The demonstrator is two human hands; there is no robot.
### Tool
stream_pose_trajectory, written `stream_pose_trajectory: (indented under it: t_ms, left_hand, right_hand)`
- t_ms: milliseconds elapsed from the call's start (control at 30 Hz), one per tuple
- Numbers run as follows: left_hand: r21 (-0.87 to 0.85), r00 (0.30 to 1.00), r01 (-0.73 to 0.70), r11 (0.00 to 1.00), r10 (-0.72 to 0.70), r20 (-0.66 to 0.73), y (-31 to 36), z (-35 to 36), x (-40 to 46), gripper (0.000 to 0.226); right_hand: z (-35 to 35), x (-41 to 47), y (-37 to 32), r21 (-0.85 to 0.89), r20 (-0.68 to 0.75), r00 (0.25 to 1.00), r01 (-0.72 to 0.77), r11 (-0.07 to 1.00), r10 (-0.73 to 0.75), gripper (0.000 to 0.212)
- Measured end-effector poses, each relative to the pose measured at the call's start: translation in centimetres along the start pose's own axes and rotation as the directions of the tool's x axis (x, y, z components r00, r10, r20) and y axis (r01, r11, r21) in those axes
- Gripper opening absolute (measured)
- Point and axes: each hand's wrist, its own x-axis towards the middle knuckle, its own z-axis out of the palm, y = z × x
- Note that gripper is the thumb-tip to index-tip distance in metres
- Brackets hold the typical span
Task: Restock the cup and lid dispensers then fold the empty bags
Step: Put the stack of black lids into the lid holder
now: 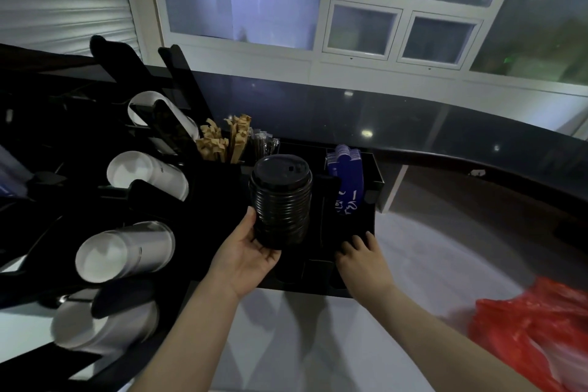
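Four cup stacks point(133, 251) — one lid stack point(280, 200) — one red bag point(534, 334)

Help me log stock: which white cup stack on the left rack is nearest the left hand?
The third stack from the top, cups lying sideways with mouths toward the camera; it sits level with the left hand.

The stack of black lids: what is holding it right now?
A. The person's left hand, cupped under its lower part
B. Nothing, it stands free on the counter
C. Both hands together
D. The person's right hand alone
A: the left hand curls around the bottom of the stack of black lids, while the right hand rests apart on the black organizer tray, not touching the stack.
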Motion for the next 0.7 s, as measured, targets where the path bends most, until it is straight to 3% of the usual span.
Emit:
stream_pose_trajectory:
  t_ms: [167,300,400,467,567,633,700]
  left_hand:
    - [-0.014,1.0,0.003,1.0,-0.003,0.016,0.1,-0.3,0.0,0.056]
    - [0.003,1.0,0.0,1.0,0.0,0.023,-0.1,-0.4,0.2,0.058]
    - [0.022,0.999,-0.004,1.0,0.003,0.034,-0.2,-0.4,0.3,0.058]
    - [0.026,0.999,-0.006,1.0,0.005,0.042,-0.2,-0.4,0.4,0.058]
    - [0.019,0.999,-0.011,1.0,0.01,0.049,-0.2,-0.1,0.5,0.062]
    - [0.01,0.999,-0.014,1.0,0.014,0.05,-0.2,0.0,0.7,0.064]
    - [0.009,0.999,-0.02,1.0,0.02,0.048,-0.2,0.0,0.9,0.067]
  right_hand:
    - [-0.1,-0.1,1.5,-0.024,-0.212,0.973,0.087,0.996,-0.09,0.038]
    - [-0.3,-0.2,3.6,0.107,-0.258,0.953,0.194,0.975,-0.162,0.048]
    - [-0.7,-0.3,4.5,0.366,-0.32,0.947,0.146,0.919,-0.022,0.039]
    - [-1.3,-0.3,4.8,0.635,-0.184,0.966,-0.027,0.772,0.185,0.033]
    - [-1.8,-0.3,4.7,0.895,-0.008,0.884,-0.202,0.398,0.467,0.024]
    - [-2.2,-0.2,4.4,0.986,0.085,0.808,-0.152,0.066,0.583,0.021]
    - [-2.5,-0.1,3.9,0.972,0.205,0.75,-0.078,-0.224,0.629,0.022]
